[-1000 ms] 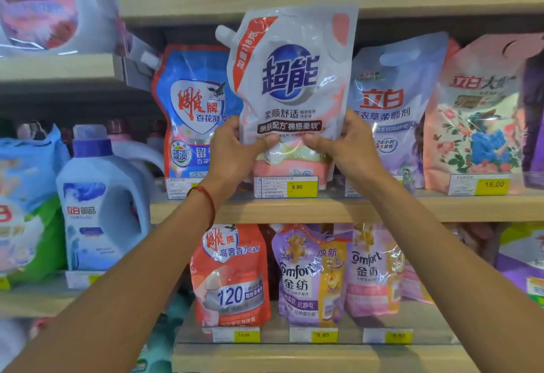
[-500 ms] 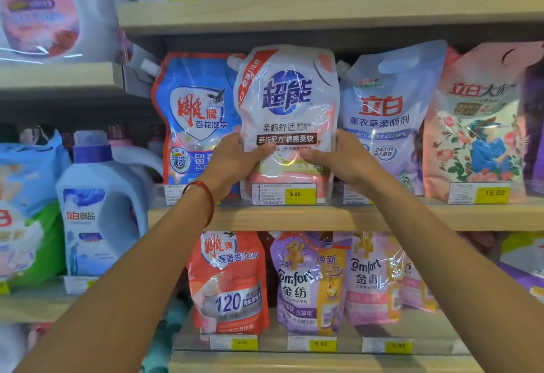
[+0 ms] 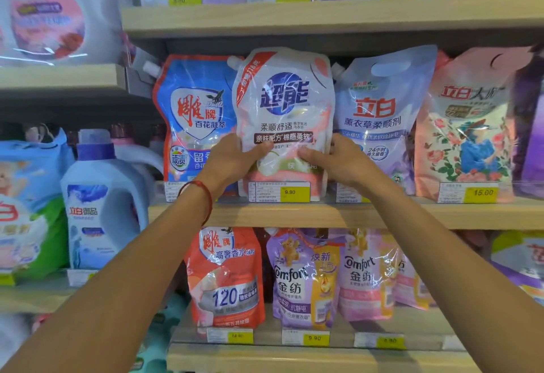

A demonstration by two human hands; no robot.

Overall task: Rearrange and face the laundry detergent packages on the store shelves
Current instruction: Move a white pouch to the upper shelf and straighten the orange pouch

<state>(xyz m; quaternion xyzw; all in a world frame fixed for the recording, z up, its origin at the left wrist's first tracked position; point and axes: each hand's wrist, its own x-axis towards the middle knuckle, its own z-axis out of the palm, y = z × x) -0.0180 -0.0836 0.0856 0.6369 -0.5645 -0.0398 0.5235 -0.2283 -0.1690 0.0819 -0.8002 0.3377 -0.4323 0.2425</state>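
Left hand (image 3: 232, 160) and right hand (image 3: 338, 160) clamp their grip on the 超能 pouch (image 3: 284, 99) behind a 9.90 tag (image 3: 295, 192).

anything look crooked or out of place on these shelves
Mild only. The white pouch, gripped by the left hand and right hand, overlaps the blue pouch and lavender pouch beside it. Below, the Comfort pouches lean and overlap.
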